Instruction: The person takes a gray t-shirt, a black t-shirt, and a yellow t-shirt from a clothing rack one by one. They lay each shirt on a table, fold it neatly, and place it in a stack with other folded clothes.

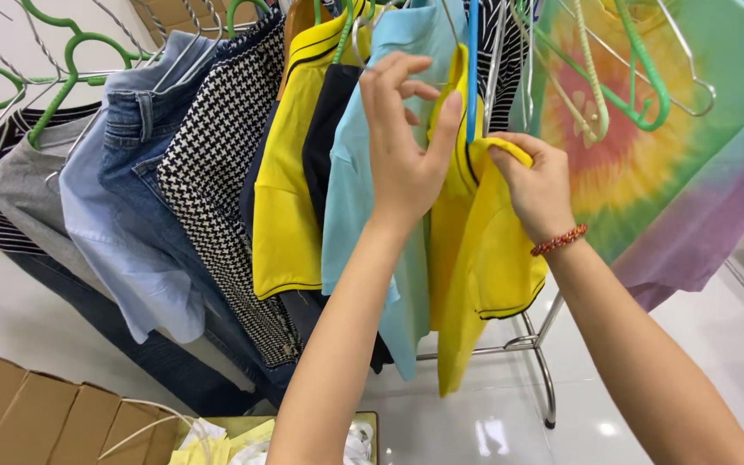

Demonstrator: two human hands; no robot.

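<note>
Grip state first: right hand (537, 185) is closed in a pinch on the neckline edge of the yellow shirt (475, 258), the fabric folded over the fingers; left hand (402, 142) is partly open, fingers curled loosely, thumb pressed against the collar just left of the blue hanger (473, 73), nothing fully clamped. The blue hanger is taken as landmark: it runs near vertical between the two hands, the right hand just below and right of its lower end, the left hand touching the shirt on its left side. The shirt's long axis hangs straight down from the hanger, below both hands. Both hands are about equally near the hanger. Left of the hanger, a light blue shirt (363, 198), a houndstooth garment (226, 172) and denim (139, 189) are hung; right of it, a tie-dye shirt (682, 164) with green hangers (639, 86).
</note>
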